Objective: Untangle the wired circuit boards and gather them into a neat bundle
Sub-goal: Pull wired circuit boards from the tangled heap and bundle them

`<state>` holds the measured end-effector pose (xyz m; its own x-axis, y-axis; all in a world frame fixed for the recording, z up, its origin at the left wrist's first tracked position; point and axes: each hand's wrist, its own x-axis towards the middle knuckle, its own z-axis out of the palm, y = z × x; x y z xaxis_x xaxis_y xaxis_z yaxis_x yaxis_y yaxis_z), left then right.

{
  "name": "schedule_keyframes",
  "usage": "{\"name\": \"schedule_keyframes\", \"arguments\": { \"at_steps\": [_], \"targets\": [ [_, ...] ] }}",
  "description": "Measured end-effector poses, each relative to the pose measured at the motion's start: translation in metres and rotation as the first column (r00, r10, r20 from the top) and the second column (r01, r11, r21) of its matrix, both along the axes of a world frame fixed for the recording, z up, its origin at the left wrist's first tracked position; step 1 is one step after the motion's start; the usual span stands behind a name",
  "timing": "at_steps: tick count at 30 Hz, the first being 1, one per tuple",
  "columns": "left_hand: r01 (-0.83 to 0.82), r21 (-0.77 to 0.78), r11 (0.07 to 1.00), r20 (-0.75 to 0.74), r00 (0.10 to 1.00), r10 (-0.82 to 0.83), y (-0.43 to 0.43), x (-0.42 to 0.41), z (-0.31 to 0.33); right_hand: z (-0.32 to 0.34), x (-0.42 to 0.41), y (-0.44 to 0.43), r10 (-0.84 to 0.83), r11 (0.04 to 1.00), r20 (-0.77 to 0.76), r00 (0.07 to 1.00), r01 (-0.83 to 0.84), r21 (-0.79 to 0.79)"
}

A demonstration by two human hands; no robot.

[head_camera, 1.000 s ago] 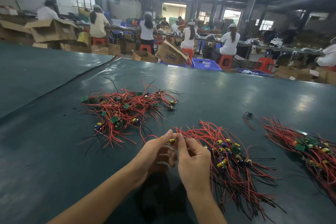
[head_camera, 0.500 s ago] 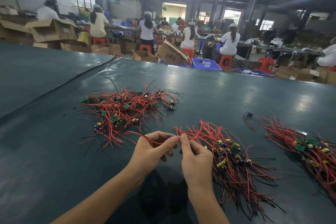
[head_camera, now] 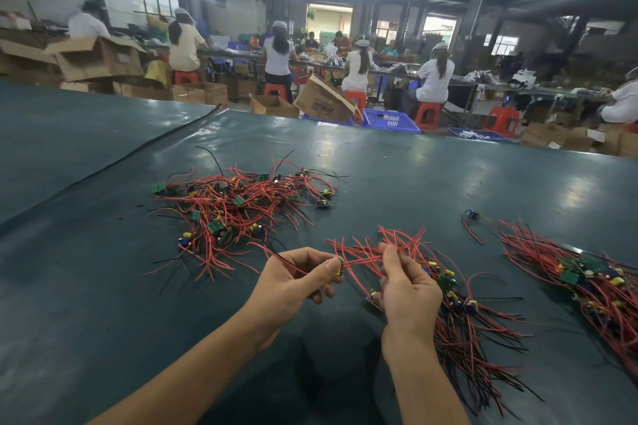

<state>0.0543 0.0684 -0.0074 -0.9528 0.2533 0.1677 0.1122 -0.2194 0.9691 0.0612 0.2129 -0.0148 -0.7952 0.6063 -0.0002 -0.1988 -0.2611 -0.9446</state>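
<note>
A tangled heap of small green circuit boards with red and black wires (head_camera: 238,207) lies on the dark green table (head_camera: 397,176), ahead and to the left. My left hand (head_camera: 293,283) pinches one small board (head_camera: 340,267) by thumb and forefinger, its wires trailing left toward the heap. My right hand (head_camera: 407,290) pinches that board's red wires just to the right. Under and right of my right hand lies a combed bundle of boards and wires (head_camera: 459,314). A second bundle (head_camera: 593,279) lies at the far right.
One loose board with a wire (head_camera: 471,216) lies between the bundles. A seam (head_camera: 138,155) runs across the table at the left. Beyond the far edge are cardboard boxes (head_camera: 321,103), blue crates (head_camera: 390,119), red stools and several seated workers.
My hands have drawn apart. The left hand now holds the board out to the left while the right hand keeps its red wires, stretched between them.
</note>
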Motion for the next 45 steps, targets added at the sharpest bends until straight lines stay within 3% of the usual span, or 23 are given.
{"name": "schedule_keyframes", "arguments": {
  "at_steps": [6,14,23,26,31,35,38,41,45],
  "targets": [
    [0.009,0.027,1.0,0.047,0.999,-0.011,0.001,0.002,-0.001,-0.003,0.004,-0.008,-0.045,0.999,-0.043,0.998,0.043,-0.027],
    [0.007,0.0,1.0,0.051,0.999,-0.007,-0.001,0.0,-0.002,-0.004,0.014,-0.042,0.21,0.949,-0.133,0.969,-0.169,0.267],
    [0.028,-0.013,1.0,0.029,0.999,-0.028,0.001,0.001,0.001,0.004,0.005,-0.015,0.003,1.0,-0.071,0.997,-0.001,0.026],
    [0.032,-0.022,0.999,0.003,0.999,-0.032,-0.003,-0.001,0.002,0.004,0.0,0.005,-0.095,0.992,0.001,0.995,0.095,-0.086],
    [0.054,-0.059,0.997,-0.038,0.998,-0.056,-0.004,-0.002,-0.001,0.007,0.001,0.015,-0.172,0.972,-0.017,0.985,0.168,-0.162],
    [0.011,-0.02,1.0,-0.026,1.0,-0.012,-0.001,-0.002,-0.004,0.008,0.005,0.009,-0.114,0.985,0.037,0.993,0.117,-0.128],
    [-0.091,-0.001,0.996,-0.01,0.996,0.091,0.001,-0.004,-0.005,0.008,0.008,-0.005,0.087,0.995,0.109,0.99,-0.081,-0.055],
    [-0.135,-0.038,0.99,-0.042,0.99,0.133,0.001,-0.005,-0.006,0.006,0.013,-0.025,0.236,0.959,0.127,0.963,-0.252,0.128],
    [-0.095,-0.105,0.99,-0.122,0.989,0.082,-0.001,-0.005,-0.009,0.004,0.017,-0.036,0.206,0.948,0.071,0.976,-0.217,0.231]
  ]
}}
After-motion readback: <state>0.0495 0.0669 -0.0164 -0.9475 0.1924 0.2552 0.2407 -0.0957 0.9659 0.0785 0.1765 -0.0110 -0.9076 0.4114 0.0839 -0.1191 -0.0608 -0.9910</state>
